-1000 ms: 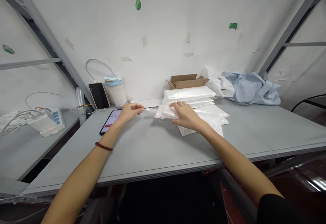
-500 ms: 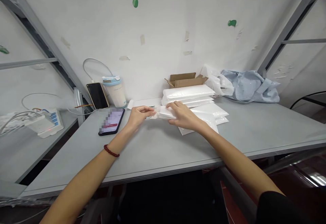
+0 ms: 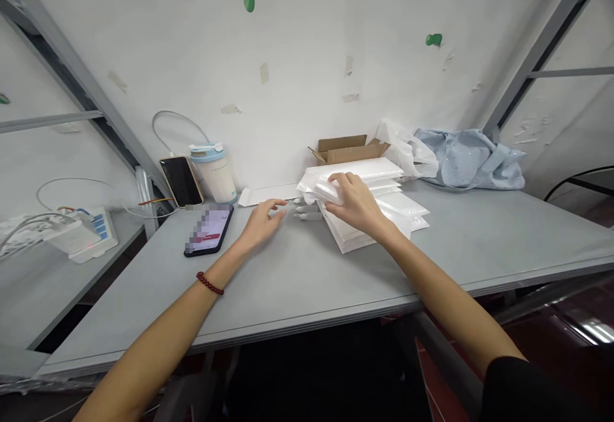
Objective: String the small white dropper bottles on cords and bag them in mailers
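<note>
My right hand (image 3: 354,203) is closed around a small white packet in clear plastic (image 3: 328,190), raised over the left side of the white padded mailers (image 3: 367,171). Fingers apart and curved, my left hand (image 3: 261,222) is empty just above the tabletop. Close to its fingertips lie several slim white pieces with thin loops at their ends (image 3: 309,215); their exact kind is too small to tell. Loose white mailers (image 3: 403,212) spread out beneath and beside my right hand.
Left of my left hand, a phone (image 3: 208,230) lies flat; a second phone (image 3: 181,181) leans against a lidded cup (image 3: 214,172). Behind the mailers stand an open cardboard box (image 3: 350,152), a white plastic bag (image 3: 412,153) and a light blue cloth bag (image 3: 472,160). A power strip (image 3: 96,236) sits far left.
My left hand has let go of the packet's end and its fingers have spread. My right hand has lifted the packet up and slightly right, uncovering the slim white pieces.
</note>
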`<state>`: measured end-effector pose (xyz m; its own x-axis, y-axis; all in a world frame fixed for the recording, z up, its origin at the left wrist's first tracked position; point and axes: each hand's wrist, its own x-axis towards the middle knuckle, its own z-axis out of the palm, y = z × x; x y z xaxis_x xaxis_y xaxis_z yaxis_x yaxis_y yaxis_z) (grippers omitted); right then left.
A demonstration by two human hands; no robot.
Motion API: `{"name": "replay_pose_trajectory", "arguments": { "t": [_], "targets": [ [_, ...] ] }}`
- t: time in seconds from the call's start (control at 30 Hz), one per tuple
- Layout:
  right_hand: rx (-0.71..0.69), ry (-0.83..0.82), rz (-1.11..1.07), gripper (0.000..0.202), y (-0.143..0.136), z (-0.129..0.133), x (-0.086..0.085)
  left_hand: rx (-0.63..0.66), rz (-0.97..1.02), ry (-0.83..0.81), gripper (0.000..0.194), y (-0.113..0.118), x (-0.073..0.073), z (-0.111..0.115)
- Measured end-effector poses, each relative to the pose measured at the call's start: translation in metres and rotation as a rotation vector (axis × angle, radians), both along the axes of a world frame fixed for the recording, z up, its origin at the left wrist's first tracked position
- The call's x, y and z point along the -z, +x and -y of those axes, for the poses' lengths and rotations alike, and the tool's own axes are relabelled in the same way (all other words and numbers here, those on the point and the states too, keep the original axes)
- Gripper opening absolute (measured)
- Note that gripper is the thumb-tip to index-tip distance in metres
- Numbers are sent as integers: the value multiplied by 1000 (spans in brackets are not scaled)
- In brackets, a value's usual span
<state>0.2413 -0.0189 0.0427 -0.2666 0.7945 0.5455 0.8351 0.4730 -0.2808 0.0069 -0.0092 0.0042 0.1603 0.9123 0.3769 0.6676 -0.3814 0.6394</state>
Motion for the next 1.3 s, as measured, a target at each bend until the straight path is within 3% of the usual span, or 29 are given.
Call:
{"name": "replay_pose_trajectory", "arguments": {
  "t": [0.17, 0.27, 0.4, 0.57, 0.7, 0.87, 1.1, 1.3],
  "targets": [
    [-30, 15, 28, 37, -1, -1, 5, 161, -173, 57, 31, 13, 25, -4],
    [-48, 2, 74, 37, -4, 1, 7, 183, -191, 67, 27, 22, 29, -3],
    [-39, -18, 96, 37, -5, 2, 6, 157, -141, -35, 24, 17, 17, -1],
    [-16, -1, 78, 35, -1, 0, 4, 78, 158, -280, 24, -9, -12, -2],
    [-29, 1, 96, 36, 0, -1, 4, -38, 308, -235, 23, -29, -32, -1],
    [-54, -28, 149, 37, -2, 3, 5, -125, 439, -108, 22, -34, -47, 8],
    [-137, -56, 182, 37, -6, 6, 6, -41, 494, -109, 22, -27, -47, 11],
    [-213, -65, 215, 37, -18, 14, 9, 47, 374, -146, 20, 1, -35, 19]
  ]
}}
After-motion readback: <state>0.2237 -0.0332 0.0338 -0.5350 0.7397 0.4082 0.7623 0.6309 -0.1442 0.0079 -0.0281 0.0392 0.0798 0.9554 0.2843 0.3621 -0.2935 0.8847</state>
